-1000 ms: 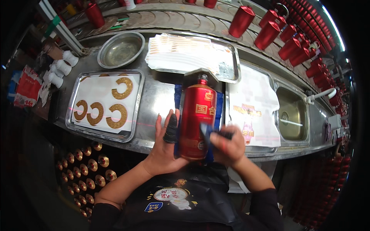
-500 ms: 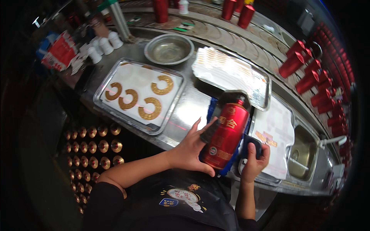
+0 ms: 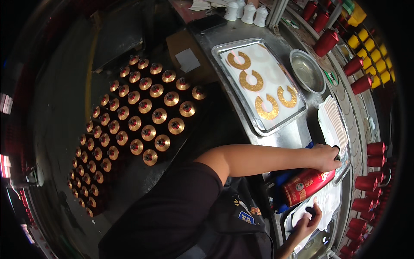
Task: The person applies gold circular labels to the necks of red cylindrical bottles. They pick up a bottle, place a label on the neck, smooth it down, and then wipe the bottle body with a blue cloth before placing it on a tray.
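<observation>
My left hand (image 3: 325,158) is closed around the neck end of a red bottle (image 3: 308,186) with gold lettering. The bottle lies tilted over the counter, its base toward me, on or just above a dark blue support (image 3: 281,178) that is mostly hidden. My right hand (image 3: 305,225) is just below the bottle, apart from it, with curled fingers. Something small and dark shows at its fingertips; I cannot make out what. Beneath that hand is a tray lined with white paper (image 3: 331,197).
A metal tray (image 3: 260,129) holds several gold C-shaped labels. Nearby are a metal bowl (image 3: 307,72), a stack of white sheets (image 3: 332,118), and white cups (image 3: 248,14). Rows of gold-topped bottles (image 3: 145,105) stand left; red bottles (image 3: 365,183) line the conveyor at right.
My view has turned left, bringing in the bottle rows. My left hand has shifted from the bottle's side to its neck end. My right hand has come away from the bottle.
</observation>
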Demonstrator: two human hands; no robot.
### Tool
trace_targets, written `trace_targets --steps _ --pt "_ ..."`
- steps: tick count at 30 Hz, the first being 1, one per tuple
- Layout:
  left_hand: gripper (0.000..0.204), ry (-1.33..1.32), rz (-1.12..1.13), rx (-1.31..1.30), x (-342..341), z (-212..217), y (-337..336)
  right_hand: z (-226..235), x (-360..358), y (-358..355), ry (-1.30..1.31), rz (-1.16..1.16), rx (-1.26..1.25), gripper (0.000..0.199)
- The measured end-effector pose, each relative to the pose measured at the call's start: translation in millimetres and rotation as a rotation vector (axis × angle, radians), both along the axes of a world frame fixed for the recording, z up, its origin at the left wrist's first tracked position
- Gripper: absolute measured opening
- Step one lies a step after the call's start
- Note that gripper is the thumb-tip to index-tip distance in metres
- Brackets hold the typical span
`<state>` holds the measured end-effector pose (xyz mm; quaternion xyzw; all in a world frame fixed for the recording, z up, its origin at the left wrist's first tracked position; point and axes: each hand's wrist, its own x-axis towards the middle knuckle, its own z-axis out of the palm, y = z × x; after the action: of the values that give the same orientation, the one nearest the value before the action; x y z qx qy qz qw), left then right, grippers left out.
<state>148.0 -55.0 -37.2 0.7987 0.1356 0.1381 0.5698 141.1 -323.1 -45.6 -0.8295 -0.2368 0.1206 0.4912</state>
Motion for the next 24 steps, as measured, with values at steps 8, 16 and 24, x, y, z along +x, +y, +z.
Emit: trace_targets --steps 8,16,24 --pt "0.061 -0.003 0.093 -0.052 -16 6 9 1 -55 33 -0.214 0.328 0.143 0.108" --pt "0.031 -0.112 0.407 0.041 -333 91 52 60 -64 102 -0.833 1.222 0.112 0.098" --pt "0.022 0.383 1.442 0.772 -538 84 -123 49 -103 197 0.295 1.088 0.086 0.009"
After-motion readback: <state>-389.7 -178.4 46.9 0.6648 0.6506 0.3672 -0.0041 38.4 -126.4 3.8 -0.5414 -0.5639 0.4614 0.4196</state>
